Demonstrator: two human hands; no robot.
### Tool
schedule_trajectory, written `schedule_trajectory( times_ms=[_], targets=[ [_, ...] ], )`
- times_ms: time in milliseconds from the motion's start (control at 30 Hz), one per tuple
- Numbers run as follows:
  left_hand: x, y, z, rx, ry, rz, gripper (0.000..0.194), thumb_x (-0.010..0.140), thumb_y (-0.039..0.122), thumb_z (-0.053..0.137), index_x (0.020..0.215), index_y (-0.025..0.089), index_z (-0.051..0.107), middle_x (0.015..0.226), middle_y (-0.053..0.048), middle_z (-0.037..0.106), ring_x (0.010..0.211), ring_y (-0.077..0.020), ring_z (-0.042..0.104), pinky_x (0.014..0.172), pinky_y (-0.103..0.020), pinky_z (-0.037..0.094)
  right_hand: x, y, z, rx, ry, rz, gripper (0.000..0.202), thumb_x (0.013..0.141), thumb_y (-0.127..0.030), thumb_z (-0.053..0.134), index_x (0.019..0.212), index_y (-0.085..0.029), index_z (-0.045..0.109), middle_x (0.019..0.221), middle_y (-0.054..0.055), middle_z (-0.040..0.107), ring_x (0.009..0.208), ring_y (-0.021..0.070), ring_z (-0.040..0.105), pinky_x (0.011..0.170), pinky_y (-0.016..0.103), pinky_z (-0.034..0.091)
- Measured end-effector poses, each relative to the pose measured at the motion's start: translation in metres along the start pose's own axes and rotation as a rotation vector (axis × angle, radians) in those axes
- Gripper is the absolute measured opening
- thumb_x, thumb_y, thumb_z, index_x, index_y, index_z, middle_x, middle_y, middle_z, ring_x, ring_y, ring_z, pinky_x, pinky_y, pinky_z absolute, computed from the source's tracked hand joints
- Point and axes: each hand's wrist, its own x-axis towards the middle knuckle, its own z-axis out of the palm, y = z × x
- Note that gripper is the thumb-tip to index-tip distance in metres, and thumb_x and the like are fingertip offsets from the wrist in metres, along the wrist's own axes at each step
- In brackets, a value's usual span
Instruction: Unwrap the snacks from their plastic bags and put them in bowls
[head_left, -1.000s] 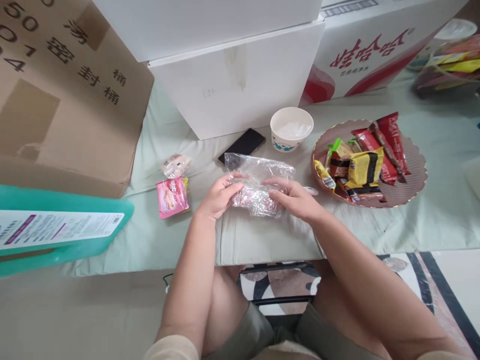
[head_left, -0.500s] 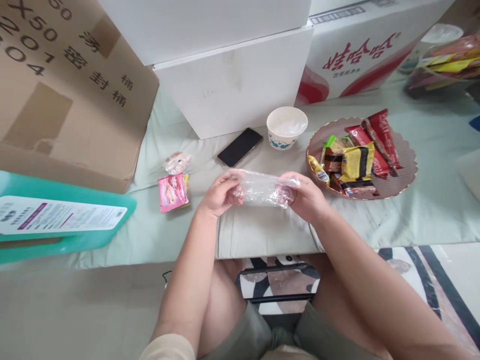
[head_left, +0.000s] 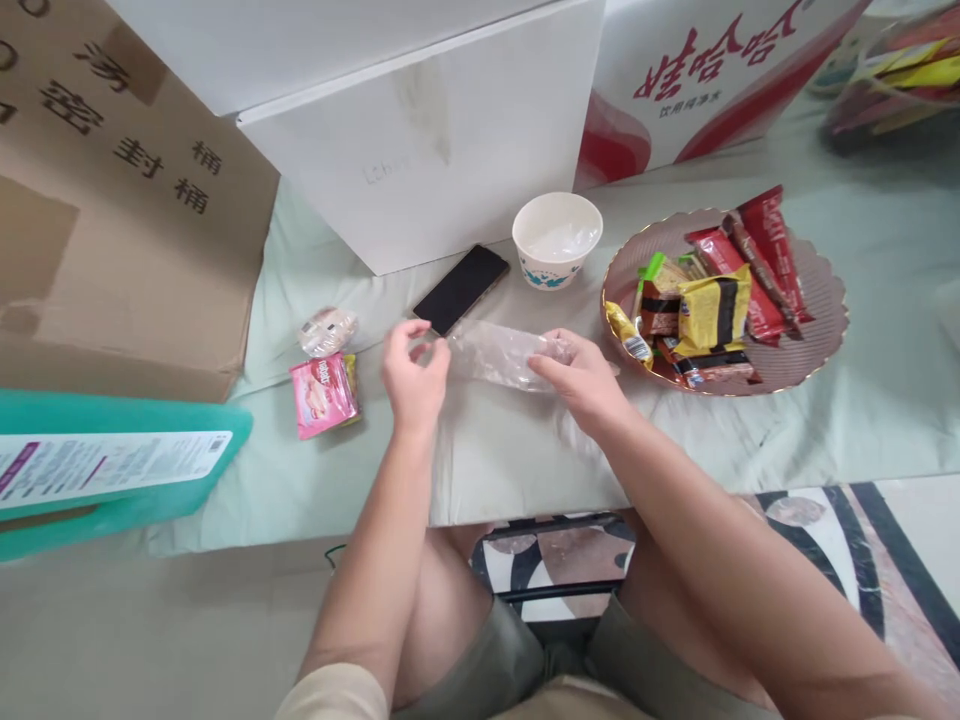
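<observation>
A clear plastic bag (head_left: pixel 499 357) stretches sideways above the cloth. My right hand (head_left: pixel 589 385) pinches its right end, thumb on top. My left hand (head_left: pixel 418 375) is just off the bag's left end, its fingers curled but apart, with nothing seen between them. Behind the bag lies a black phone (head_left: pixel 463 288), and a white paper bowl (head_left: pixel 556 240) with clear plastic in it stands beside that. To the left of my left hand are a pink snack packet (head_left: pixel 324 395), with a yellow one partly under it, and a clear-wrapped snack (head_left: pixel 328 331).
On the right, a scalloped pinkish dish (head_left: pixel 814 300) holds several wrapped snacks. White boxes (head_left: pixel 450 150) and a red-and-white carton (head_left: pixel 697 90) line the back. A brown cardboard box (head_left: pixel 150 290) and a teal container (head_left: pixel 150 490) occupy the left. Another bowl of snacks (head_left: pixel 892 95) sits far right.
My left hand has come off the plastic bag and moved a little left, fingers parting. My right hand still grips the bag's other end. The camera view has shifted slightly.
</observation>
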Motion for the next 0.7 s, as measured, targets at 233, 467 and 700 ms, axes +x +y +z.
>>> schedule_trajectory(
  times_ms=[233, 467, 700],
  targets=[
    [-0.04, 0.033, 0.025, -0.358, -0.521, -0.083, 0.047, 0.081, 0.046, 0.074, 0.119, 0.022, 0.063, 0.121, -0.009, 0.07, 0.111, -0.0227, 0.066, 0.097, -0.036, 0.051, -0.015, 0.003, 0.014, 0.351, -0.182, -0.101, 0.027, 0.073, -0.038, 0.073, 0.074, -0.022, 0.051, 0.074, -0.004, 0.057, 0.069, 0.0118, 0.05, 0.068, 0.027, 0.039],
    [-0.026, 0.018, 0.028, -0.364, -0.431, -0.192, 0.036, 0.077, 0.046, 0.077, 0.101, 0.019, 0.073, 0.102, -0.007, 0.073, 0.092, -0.0198, 0.068, 0.084, -0.031, 0.051, -0.018, 0.002, -0.001, 0.341, -0.101, -0.117, 0.023, 0.072, -0.035, 0.069, 0.09, -0.024, 0.059, 0.091, 0.001, 0.067, 0.089, 0.0176, 0.062, 0.086, 0.034, 0.047],
    [0.046, 0.072, 0.054, 0.295, -0.029, 0.41, 0.012, 0.079, 0.019, 0.066, 0.091, 0.02, 0.07, 0.081, 0.0, 0.061, 0.078, -0.0156, 0.058, 0.079, -0.027, 0.048, -0.018, 0.005, -0.008, 0.112, -0.134, -0.09, 0.019, 0.078, -0.039, 0.055, 0.087, -0.023, 0.057, 0.089, 0.002, 0.067, 0.085, 0.0182, 0.062, 0.078, 0.032, 0.047]
  ],
)
